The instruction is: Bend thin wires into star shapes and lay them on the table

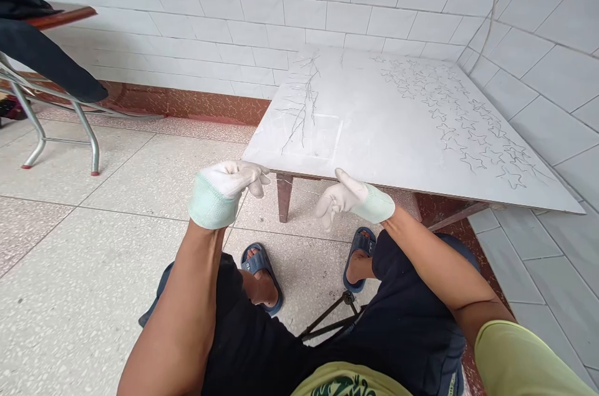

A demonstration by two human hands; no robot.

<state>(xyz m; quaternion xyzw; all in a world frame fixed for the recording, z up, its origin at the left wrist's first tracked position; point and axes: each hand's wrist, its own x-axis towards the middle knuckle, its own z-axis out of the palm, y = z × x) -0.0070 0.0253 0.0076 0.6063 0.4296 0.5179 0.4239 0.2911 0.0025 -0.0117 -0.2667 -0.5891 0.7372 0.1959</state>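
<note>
Both hands wear white gloves with pale green cuffs. My left hand [236, 181] is closed at the near left corner of a low white-topped table [369, 128], pinching one end of a thin wire [299, 189]. The wire runs across to my right hand [339, 199], whose fingers are closed around its other part, just off the table's front edge. On the left of the tabletop lies a bunch of thin, branching wires [306, 103]. Many star-shaped bent wires [468, 125] are spread over the right side.
A folding chair [87, 134] with dark cloth [51, 59] stands at the left. The tiled wall [337, 9] rises behind the table, and a cable [493, 9] hangs in the corner. Between my feet is a black metal stand [332, 315]. A table leg [284, 196] stands near my left hand.
</note>
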